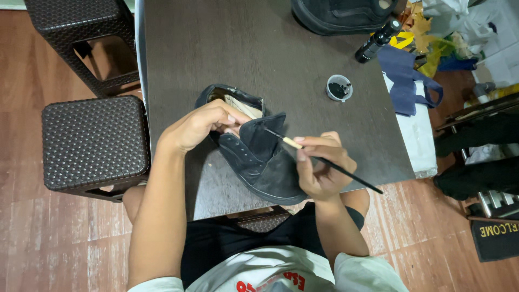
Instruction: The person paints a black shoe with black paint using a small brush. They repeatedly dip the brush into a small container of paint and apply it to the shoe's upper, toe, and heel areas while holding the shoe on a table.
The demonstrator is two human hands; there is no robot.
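A black shoe [259, 162] lay at frame centre on the dark table [227, 43], tongue pulled up, pale lining showing at the collar. The left hand [203, 125] gripped the shoe's tongue and collar; the right hand [320, 167] was closed around a thin black brush [324, 160] with a pale ferrule, tip touching the tongue. The hands were apart. A small clear round dish [339, 88] with black stuff in it sat right of centre. A black bottle [377, 41] lay tilted at upper right beside a second black shoe [340, 15]. A dark mat [494, 238] with pale lettering lay at lower right, and a navy bag [408, 81] hung off the table edge.
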